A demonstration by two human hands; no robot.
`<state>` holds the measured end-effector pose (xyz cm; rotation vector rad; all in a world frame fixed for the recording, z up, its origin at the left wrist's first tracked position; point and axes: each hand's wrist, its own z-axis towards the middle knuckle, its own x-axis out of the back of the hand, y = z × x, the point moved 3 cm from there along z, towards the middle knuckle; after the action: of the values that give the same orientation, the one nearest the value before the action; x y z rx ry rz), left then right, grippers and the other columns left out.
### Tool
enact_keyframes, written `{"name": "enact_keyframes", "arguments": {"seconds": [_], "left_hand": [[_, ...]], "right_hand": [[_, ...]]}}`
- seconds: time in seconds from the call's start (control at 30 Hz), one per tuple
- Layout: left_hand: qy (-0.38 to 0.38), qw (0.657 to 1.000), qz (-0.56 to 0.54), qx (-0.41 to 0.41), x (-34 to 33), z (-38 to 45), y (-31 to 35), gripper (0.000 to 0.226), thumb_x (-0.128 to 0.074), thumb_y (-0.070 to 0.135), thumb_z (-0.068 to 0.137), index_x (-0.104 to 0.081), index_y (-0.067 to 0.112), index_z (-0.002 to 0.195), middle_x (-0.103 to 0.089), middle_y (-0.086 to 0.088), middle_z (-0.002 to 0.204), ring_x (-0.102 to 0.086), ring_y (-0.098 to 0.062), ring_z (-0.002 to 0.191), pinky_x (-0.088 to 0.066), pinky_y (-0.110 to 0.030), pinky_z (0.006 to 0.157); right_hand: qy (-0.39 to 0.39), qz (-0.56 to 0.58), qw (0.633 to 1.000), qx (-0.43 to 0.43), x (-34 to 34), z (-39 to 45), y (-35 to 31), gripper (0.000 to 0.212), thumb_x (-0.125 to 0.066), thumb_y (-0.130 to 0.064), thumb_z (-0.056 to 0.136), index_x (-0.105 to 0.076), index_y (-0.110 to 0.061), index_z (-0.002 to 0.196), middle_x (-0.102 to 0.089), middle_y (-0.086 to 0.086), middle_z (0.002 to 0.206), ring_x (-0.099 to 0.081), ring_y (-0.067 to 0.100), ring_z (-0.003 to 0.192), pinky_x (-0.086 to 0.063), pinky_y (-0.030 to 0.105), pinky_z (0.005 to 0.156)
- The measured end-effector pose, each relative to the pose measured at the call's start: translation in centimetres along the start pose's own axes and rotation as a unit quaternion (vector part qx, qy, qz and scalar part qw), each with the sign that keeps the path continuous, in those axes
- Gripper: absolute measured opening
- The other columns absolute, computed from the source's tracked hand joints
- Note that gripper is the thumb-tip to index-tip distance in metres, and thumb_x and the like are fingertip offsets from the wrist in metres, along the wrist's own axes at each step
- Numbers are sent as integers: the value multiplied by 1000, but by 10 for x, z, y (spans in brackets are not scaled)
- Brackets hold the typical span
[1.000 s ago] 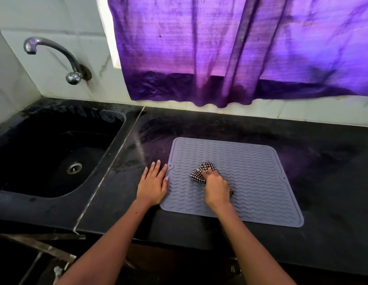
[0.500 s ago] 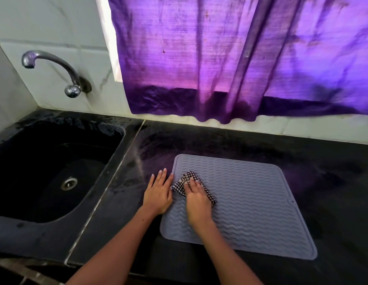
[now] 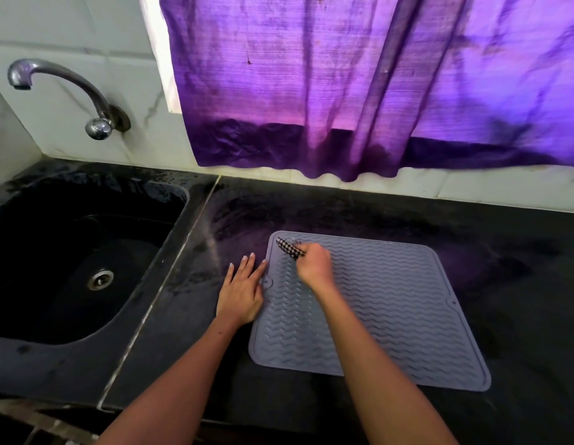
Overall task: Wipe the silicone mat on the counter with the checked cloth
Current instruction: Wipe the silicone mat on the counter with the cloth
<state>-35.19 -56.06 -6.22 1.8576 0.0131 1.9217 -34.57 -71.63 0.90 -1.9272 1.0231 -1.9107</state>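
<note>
step: wiping mat's far-left corner | right hand [image 3: 314,264] fingers clamping checked cloth [image 3: 289,247] | left hand [image 3: 241,292] fingers lying straight, bracing silicone mat [image 3: 391,303] edge on tabletop [image 3: 472,232] | next: likely sweeping cloth rightward

Left hand [image 3: 241,292] flat, fingers straight — right hand [image 3: 313,264] curled, gripping.

A black stone desk [image 3: 391,216] runs along a pale tiled wall, its surface smeared and speckled with water drops. A grey silicone mat [image 3: 391,309] with a wavy ribbed pattern lies flat on it, near the front edge. The person's left hand [image 3: 240,293] rests palm down on the desk, fingers straight, touching the mat's left edge. A black sink [image 3: 70,252] is set into the desk's left part.
</note>
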Motion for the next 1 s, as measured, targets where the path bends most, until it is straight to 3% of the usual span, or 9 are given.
{"name": "enact_keyframes", "arguments": {"seconds": [0.13, 0.3, 0.53, 0.67, 0.77, 0.83, 0.9, 1.0], "left_hand": [[-2, 1000, 7, 0, 1, 0, -1, 77, 7, 45, 76, -16, 25, 147, -10, -3, 156, -4, -15, 145, 4, -34, 116], [-2, 1000, 26, 1, -1, 0, 0, 78, 7, 44, 76, -18, 23, 147, -9, -3, 157, -4, -15, 145, 5, -34, 116], [16, 1000, 13, -1, -5, 0, 0, 73, 1, 43, 80, -23, 21, 146, -13, -4, 156, -7, -17, 144, 3, -35, 116], [19, 1000, 12, 1, -4, 0, -1, 72, 1, 43, 81, -22, 23, 146, -14, -3, 156, -8, -16, 144, 1, -36, 117], [18, 1000, 13, 1, -4, 1, 0, 72, 1, 43, 80, -21, 25, 146, -14, -3, 156, -8, -15, 144, 0, -36, 117], [18, 1000, 15, 3, -5, 1, -1, 72, 1, 44, 80, -21, 26, 146, -13, -2, 156, -7, -15, 144, 0, -35, 117], [16, 1000, 19, 4, -5, 1, -2, 72, 2, 44, 80, -20, 27, 146, -13, -1, 156, -6, -14, 144, 1, -35, 117], [20, 1000, 15, 2, -6, 2, -2, 71, 1, 45, 81, -22, 27, 146, -14, -1, 156, -8, -14, 144, 0, -35, 117]], "right_hand": [[53, -118, 985, 117, -19, -2, -11, 58, -47, 7, 90, -39, -15, 143, -31, 7, 153, -29, 21, 141, -27, 30, 113], [-26, -233, 962, 143, -47, 2, -3, 51, -27, -5, 99, -21, -10, 149, -12, 13, 158, -13, 27, 145, -12, 34, 119], [-29, -269, 951, 149, -47, 6, -5, 48, -28, -8, 99, -25, -7, 148, -16, 17, 156, -18, 30, 144, -17, 37, 118], [-35, -218, 970, 101, -32, 18, -13, 35, -42, -7, 96, -52, -7, 130, -48, 16, 137, -48, 31, 126, -41, 38, 100], [-21, -117, 993, 20, -12, 34, -12, 36, -49, -6, 90, -62, -16, 122, -63, 14, 120, -58, 32, 113, -48, 36, 91], [33, -92, 995, -7, 0, 37, -10, 38, -43, -3, 94, -60, -15, 126, -60, 14, 123, -57, 31, 115, -47, 36, 92], [76, -129, 989, 20, 5, 38, -5, 42, -38, 1, 96, -52, -12, 134, -49, 12, 138, -44, 28, 130, -38, 35, 105], [57, -208, 973, 83, -2, 37, 10, 47, -39, 0, 96, -43, -13, 141, -33, 9, 150, -26, 26, 141, -20, 36, 117]]}}
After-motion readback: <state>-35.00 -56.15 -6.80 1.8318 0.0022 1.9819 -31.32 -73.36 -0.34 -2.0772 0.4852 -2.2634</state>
